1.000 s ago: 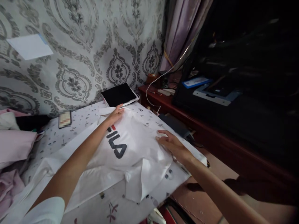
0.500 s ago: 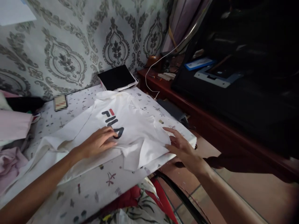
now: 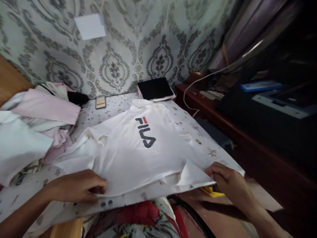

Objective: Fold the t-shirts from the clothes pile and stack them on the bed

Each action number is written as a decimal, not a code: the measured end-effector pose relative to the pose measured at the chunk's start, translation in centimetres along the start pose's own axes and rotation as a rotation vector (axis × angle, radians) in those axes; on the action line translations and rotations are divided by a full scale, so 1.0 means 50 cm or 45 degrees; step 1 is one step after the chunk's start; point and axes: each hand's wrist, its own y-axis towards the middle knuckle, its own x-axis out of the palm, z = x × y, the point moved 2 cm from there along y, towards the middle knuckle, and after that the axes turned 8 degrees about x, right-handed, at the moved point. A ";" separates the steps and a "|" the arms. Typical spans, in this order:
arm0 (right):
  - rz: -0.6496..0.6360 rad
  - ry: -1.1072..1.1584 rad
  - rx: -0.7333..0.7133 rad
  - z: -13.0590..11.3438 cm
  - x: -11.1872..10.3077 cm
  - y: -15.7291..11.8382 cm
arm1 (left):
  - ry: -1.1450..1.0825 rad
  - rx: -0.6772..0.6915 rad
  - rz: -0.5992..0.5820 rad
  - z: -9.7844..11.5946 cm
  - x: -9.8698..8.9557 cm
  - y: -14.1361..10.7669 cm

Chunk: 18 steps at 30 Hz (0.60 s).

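A white T-shirt (image 3: 128, 148) with a dark and red FILA print lies spread on the patterned cover of the bed or table (image 3: 116, 102), its collar toward the wall. My left hand (image 3: 81, 185) pinches the near left corner of its hem. At the near right corner, my right hand (image 3: 220, 175) is closed on the hem, which stretches between both hands. Folds rise in the fabric beside my right hand and near the left sleeve.
Piled clothes (image 3: 47, 105) lie at the left. A folded black cloth (image 3: 156, 87) and a small card (image 3: 100, 102) sit near the wall. On the right stands a dark red desk (image 3: 210, 109) with a white cable.
Both hands have moved to the near hem corners and closed on them. The shirt is now spread flatter, its near edge pulled out. The view has shifted left.
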 end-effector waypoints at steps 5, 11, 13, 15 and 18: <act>0.104 -0.339 -0.038 -0.002 -0.012 0.032 | -0.265 -0.082 0.179 -0.043 -0.045 0.032; 0.026 -0.140 -0.533 -0.162 0.098 0.032 | 0.655 -0.608 0.919 -0.136 -0.119 0.098; -0.225 -0.088 -0.747 -0.231 0.162 0.013 | 0.722 -0.748 0.870 -0.164 -0.151 0.109; -0.403 -0.147 -0.923 -0.291 0.213 -0.006 | 0.732 -0.890 0.852 -0.194 -0.194 0.101; -0.563 -0.227 -0.999 -0.349 0.247 -0.020 | 0.710 -1.040 0.888 -0.246 -0.264 0.067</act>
